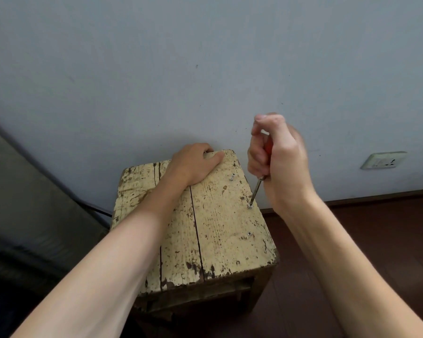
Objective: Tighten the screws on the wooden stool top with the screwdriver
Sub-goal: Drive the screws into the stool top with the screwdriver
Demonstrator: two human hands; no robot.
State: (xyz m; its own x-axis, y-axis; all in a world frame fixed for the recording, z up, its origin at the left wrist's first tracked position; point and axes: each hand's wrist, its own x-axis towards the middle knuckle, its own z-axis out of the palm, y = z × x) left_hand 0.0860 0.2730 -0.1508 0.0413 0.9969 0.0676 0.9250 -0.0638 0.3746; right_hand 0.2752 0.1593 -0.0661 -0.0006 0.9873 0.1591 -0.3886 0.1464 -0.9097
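Observation:
The wooden stool top [217, 223] has worn cream paint and stands against the wall. My right hand [277, 162] grips the orange-handled screwdriver [258, 189] upright, its tip sitting in a screw [249, 206] near the stool's right edge. A second screw [249, 233] sits low in the wood closer to me. A third screw [232, 177] sticks up tilted farther back. My left hand [193, 162] lies on the far part of the top, fingers curled over the back edge.
A grey-blue wall [205, 69] rises right behind the stool, with a white socket [382, 160] low on the right. Dark red-brown floor [376, 240] lies to the right. A dark grey cushioned object [22, 203] fills the left side.

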